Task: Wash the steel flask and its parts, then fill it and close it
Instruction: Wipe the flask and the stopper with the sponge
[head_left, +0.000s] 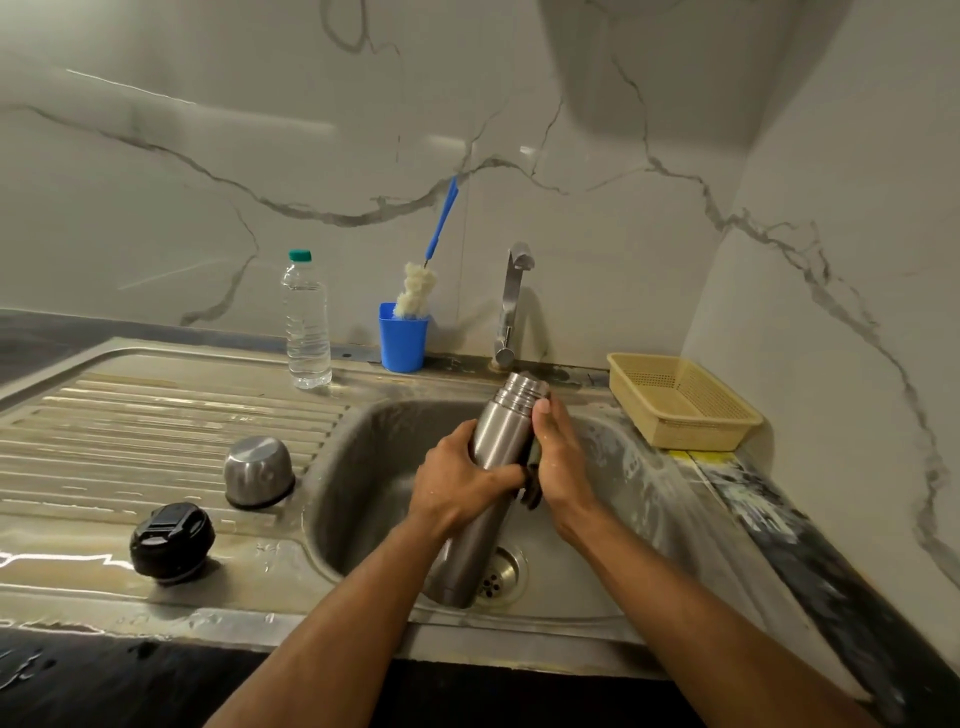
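Observation:
The steel flask (496, 441) is tilted over the sink basin (363, 467), its open threaded neck pointing away from me toward the tap. My left hand (457, 486) grips its middle. My right hand (558, 457) presses a dark scrub pad (532, 483) against the flask's right side. The flask's steel cup (258, 472) stands upside down on the draining board. Its black stopper lid (172, 540) sits nearer to me on the same board.
A tap (511, 304) rises behind the basin. A blue cup (402, 338) holds a bottle brush (415, 291) with a blue handle. A plastic water bottle (306, 322) stands left of it. A yellow basket (680, 400) sits at the right. The drain (501, 571) lies under the flask's base.

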